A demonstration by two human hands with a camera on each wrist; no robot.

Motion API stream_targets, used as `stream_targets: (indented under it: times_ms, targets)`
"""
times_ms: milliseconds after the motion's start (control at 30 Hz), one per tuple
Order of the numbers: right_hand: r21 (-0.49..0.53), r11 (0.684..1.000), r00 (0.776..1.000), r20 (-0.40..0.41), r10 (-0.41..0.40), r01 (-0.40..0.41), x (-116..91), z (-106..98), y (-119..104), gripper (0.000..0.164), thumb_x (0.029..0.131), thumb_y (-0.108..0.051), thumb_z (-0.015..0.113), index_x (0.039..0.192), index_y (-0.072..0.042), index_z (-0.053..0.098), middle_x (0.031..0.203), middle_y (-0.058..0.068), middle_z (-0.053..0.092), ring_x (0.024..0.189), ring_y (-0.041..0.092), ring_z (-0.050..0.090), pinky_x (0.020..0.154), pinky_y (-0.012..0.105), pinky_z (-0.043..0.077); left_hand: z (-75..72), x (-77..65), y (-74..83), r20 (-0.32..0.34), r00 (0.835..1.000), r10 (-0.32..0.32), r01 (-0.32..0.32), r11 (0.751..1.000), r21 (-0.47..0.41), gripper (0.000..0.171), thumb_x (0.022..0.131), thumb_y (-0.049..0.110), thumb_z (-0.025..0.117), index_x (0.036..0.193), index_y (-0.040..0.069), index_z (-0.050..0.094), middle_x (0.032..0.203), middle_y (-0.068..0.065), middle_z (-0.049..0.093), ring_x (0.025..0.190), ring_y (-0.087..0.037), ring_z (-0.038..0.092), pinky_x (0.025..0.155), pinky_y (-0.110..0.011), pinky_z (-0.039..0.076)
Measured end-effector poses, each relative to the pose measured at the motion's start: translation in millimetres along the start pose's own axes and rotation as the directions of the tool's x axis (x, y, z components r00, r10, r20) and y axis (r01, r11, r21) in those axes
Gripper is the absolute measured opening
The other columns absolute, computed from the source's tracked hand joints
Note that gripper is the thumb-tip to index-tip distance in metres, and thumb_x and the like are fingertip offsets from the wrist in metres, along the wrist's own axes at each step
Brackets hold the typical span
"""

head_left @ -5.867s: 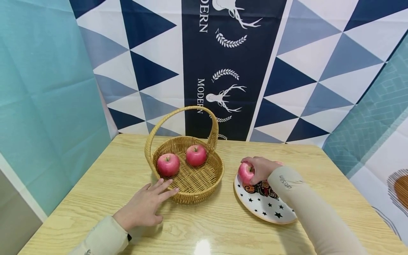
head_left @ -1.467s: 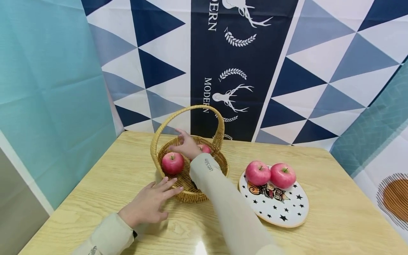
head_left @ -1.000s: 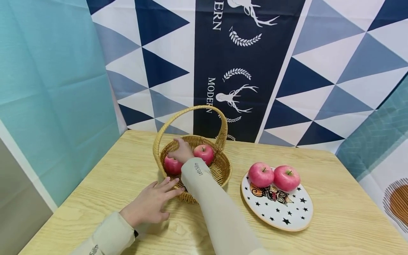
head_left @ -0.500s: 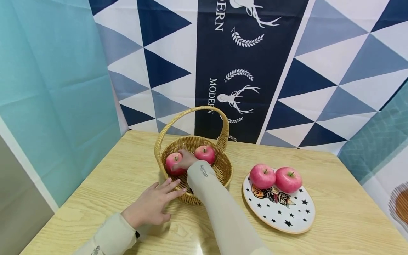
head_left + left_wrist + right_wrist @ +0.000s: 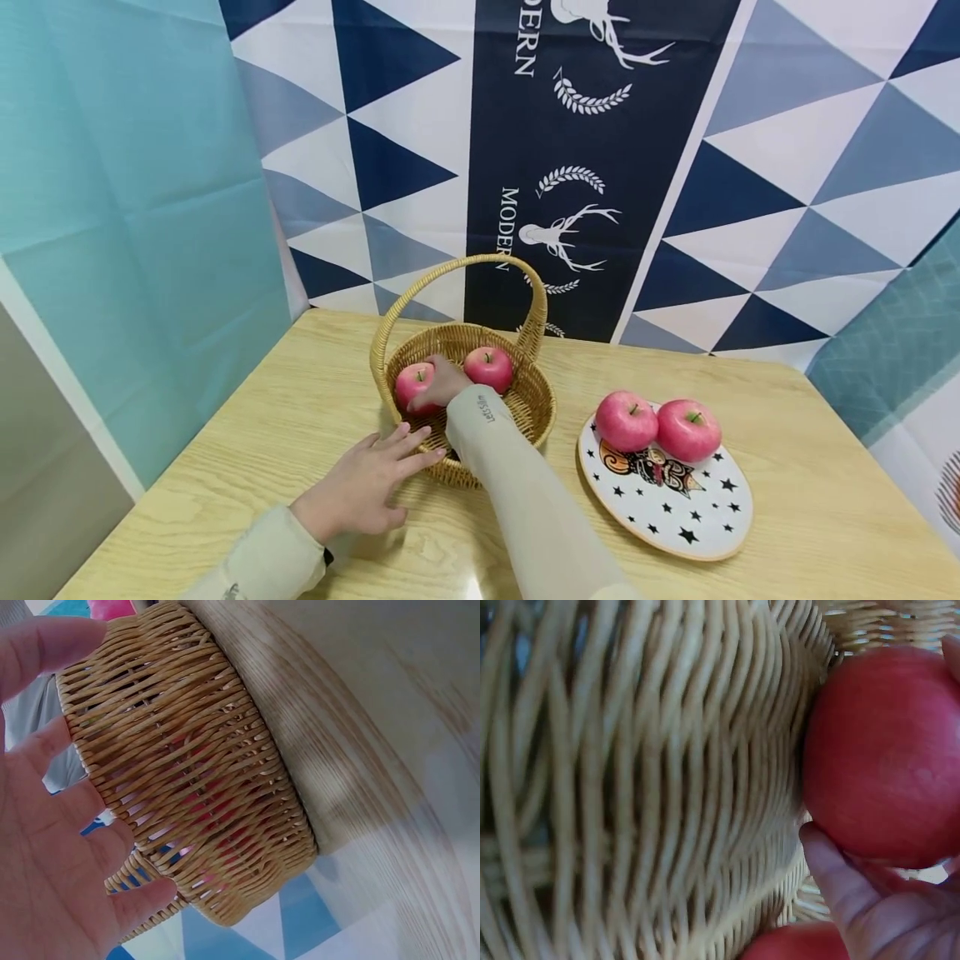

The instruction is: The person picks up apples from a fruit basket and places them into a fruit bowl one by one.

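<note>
My right hand [image 5: 447,382] reaches into the wicker basket [image 5: 542,408] and holds the left red apple [image 5: 411,382] by its side. In the right wrist view fingers [image 5: 840,889] curl round that apple [image 5: 885,757], close to the woven wall. A second apple [image 5: 488,369] sits behind and to the right in the basket. My left hand [image 5: 358,487] rests its outstretched fingers on the basket's near left rim. The left wrist view shows those spread fingers against the weave [image 5: 187,765].
Right of the basket, a white oval plate [image 5: 686,533] with black stars and a cartoon print bears two apples [image 5: 626,422] side by side. The basket's tall arched handle [image 5: 450,268] rises over its left and back. Patterned cloth [image 5: 585,167] hangs behind the wooden table [image 5: 810,500].
Earlier my right hand held an apple at the plate; that apple now lies there, released. The hand moved left into the basket, lowered, and took hold of the left apple. The left hand stayed put.
</note>
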State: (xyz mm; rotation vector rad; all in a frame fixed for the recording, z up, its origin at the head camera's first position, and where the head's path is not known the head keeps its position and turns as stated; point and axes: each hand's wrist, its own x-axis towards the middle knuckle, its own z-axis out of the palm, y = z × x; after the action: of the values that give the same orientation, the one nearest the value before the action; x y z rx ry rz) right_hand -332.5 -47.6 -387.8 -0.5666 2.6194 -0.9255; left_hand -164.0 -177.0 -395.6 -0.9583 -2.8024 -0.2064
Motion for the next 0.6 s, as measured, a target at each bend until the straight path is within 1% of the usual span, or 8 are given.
stream_targets:
  times_ms: [67,133,267,400,500,600]
  targets:
    - [-0.037,0.999,1.0,-0.009,0.001,-0.001,-1,-2,0,0.087,0.062,-0.025,0.085,0.136,-0.006,0.043,0.119,0.009,0.059,0.101,0.021,0.058,0.091,0.036,0.048,-0.6,-0.6,0.3,0.005,1.0,-0.002,0.002,1.0,0.004,0.075,0.07,0.027,0.077,0.14,0.019,0.05,0.146,-0.015,0.043,0.128,-0.041,0.044,0.091,-0.061,0.044]
    - [-0.061,0.998,1.0,-0.006,0.001,-0.001,-3,-4,-1,0.086,0.062,-0.025,0.085,0.135,-0.007,0.044,0.117,0.008,0.06,0.099,0.02,0.059,0.089,0.034,0.049,-0.8,-0.8,0.4,0.011,1.0,-0.002,0.002,1.0,0.009,0.075,0.07,0.028,0.077,0.14,0.019,0.05,0.146,-0.015,0.043,0.128,-0.04,0.045,0.091,-0.06,0.044]
    - [-0.127,0.992,1.0,0.017,-0.01,0.012,-4,-13,-3,0.087,0.062,-0.028,0.084,0.136,-0.008,0.043,0.12,0.008,0.059,0.105,0.021,0.058,0.089,0.033,0.048,-0.1,-0.3,-0.9,0.017,1.0,-0.003,0.003,1.0,0.018,0.075,0.071,0.029,0.077,0.14,0.019,0.05,0.146,-0.015,0.042,0.128,-0.04,0.044,0.092,-0.059,0.044]
    - [-0.207,0.978,0.999,0.05,-0.006,0.016,-1,-20,-6,0.088,0.064,-0.027,0.085,0.139,-0.009,0.041,0.124,0.008,0.058,0.11,0.021,0.057,0.092,0.033,0.047,0.2,1.0,-2.5,0.006,1.0,0.006,-0.007,1.0,0.028,0.075,0.071,0.029,0.076,0.14,0.019,0.05,0.146,-0.015,0.043,0.128,-0.04,0.045,0.091,-0.059,0.044]
    - [-0.221,0.975,0.998,0.067,-0.002,0.016,2,-23,-8,0.09,0.066,-0.024,0.085,0.142,-0.009,0.039,0.127,0.008,0.057,0.113,0.021,0.056,0.094,0.034,0.046,0.3,1.6,-3.0,0.01,1.0,0.012,-0.013,1.0,0.024,0.074,0.071,0.029,0.076,0.14,0.019,0.05,0.146,-0.015,0.043,0.128,-0.04,0.045,0.091,-0.059,0.044]
    - [-0.211,0.977,0.997,0.068,-0.021,0.034,5,-25,-10,0.092,0.066,-0.023,0.085,0.143,-0.008,0.037,0.129,0.009,0.056,0.116,0.023,0.054,0.096,0.036,0.045,-0.7,0.9,-3.3,0.024,1.0,0.001,-0.002,1.0,0.01,0.075,0.072,0.029,0.076,0.141,0.02,0.049,0.146,-0.014,0.042,0.129,-0.039,0.044,0.092,-0.059,0.044]
